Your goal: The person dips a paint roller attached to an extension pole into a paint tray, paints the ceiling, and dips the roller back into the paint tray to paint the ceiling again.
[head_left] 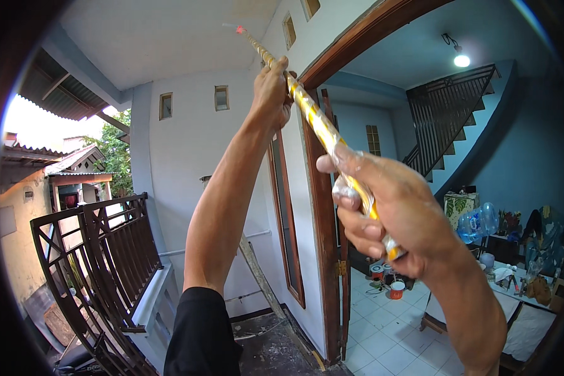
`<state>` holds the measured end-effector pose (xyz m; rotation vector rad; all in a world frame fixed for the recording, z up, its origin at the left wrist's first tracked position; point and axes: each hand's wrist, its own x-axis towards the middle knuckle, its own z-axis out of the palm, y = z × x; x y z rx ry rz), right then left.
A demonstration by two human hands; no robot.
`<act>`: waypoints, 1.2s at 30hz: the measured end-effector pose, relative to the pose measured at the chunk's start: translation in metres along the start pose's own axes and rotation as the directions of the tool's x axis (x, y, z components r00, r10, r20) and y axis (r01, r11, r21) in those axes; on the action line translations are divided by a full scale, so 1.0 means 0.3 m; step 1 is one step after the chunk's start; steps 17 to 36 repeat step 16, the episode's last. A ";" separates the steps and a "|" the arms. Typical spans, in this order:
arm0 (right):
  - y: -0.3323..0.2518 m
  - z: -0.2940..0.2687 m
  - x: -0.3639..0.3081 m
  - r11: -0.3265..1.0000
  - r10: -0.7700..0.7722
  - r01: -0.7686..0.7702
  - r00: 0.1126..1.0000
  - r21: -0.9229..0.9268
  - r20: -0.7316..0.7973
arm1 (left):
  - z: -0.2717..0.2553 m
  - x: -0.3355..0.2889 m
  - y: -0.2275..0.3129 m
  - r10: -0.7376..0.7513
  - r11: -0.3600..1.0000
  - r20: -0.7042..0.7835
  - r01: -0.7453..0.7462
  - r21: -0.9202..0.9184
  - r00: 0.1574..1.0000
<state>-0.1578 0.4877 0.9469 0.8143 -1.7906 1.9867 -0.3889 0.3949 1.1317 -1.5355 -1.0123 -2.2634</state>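
Observation:
A long yellow-striped pole, smeared with white, slants up and away toward the ceiling. My right hand grips its lower end, fingers wrapped round and whitish stains on the thumb and fingers. Higher up, my left hand is closed round the same pole with the arm stretched upward. At the pole's far end is a small pinkish-red part next to something pale. What that pale piece is, I cannot make out against the white ceiling.
A brown wooden door frame stands close on the right. Through it show paint cans on a tiled floor, a cluttered table and a staircase. Dark metal railing is at the left; a wooden pole leans ahead.

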 end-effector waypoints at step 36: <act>-0.110 0.091 0.084 0.980 -0.172 0.158 0.978 -0.122 -0.115 | 0.017 0.201 0.094 0.108 0.990 0.142 -0.093 -0.110 0.984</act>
